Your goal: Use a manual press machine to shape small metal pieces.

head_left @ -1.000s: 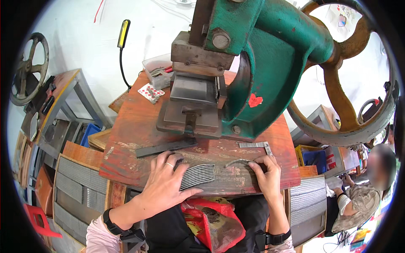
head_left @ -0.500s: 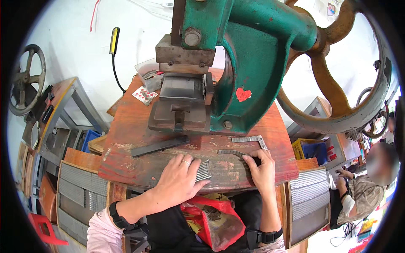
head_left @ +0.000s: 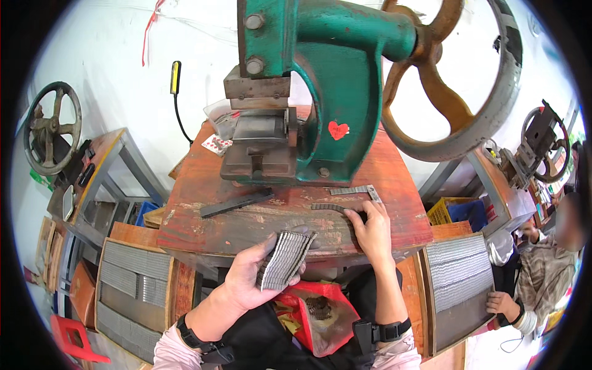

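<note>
My left hand is closed around a stack of thin ridged metal strips, held up in front of the table's near edge. The strips lie side by side with their grooved faces showing. At the right of the tabletop, my right hand pinches the end of a slightly curved ridged metal strip lying on the wood. Just behind it lies another strip, beside a small flat metal piece. A dark flat bar rests on the table to the left.
A green hand press with a metal die block and large handwheel stands behind. Trays of strips flank me at left and right. A red bag sits on my lap. Another person sits far right.
My left hand has lifted the stack off the table edge and tilted it, so its ridged face shows. My right hand stays at the curved strip. The view has shifted.
</note>
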`<state>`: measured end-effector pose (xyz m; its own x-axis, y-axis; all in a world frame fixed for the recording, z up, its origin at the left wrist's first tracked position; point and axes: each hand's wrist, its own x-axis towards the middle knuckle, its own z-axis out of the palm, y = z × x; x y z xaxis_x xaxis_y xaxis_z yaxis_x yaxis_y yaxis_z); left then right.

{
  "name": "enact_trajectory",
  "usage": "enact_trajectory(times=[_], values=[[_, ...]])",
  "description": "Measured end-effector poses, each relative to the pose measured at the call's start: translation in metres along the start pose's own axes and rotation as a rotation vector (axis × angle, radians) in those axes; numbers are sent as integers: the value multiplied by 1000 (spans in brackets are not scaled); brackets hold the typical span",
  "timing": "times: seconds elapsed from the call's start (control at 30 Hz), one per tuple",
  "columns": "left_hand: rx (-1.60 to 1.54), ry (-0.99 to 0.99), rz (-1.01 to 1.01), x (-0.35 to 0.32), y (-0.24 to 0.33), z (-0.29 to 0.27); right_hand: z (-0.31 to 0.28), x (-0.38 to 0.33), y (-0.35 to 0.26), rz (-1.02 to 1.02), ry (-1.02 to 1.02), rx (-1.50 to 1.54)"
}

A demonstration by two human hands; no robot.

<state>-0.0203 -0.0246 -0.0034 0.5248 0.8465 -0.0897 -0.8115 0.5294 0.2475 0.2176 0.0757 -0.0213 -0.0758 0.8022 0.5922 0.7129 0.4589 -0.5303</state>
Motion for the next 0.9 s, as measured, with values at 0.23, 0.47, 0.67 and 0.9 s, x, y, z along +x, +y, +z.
enact_trajectory(times=[0.23,0.47,0.67,0.9], values=[[121,22,7,0,-20,11,2,-1,4,-13,21,29],[234,100,-10,2,-32,9,2,-2,6,-14,25,31],[224,131,-37,9,-43,3,1,-1,5,-15,23,53],[132,133,-141,17,-57,-15,0,0,4,6,19,78]])
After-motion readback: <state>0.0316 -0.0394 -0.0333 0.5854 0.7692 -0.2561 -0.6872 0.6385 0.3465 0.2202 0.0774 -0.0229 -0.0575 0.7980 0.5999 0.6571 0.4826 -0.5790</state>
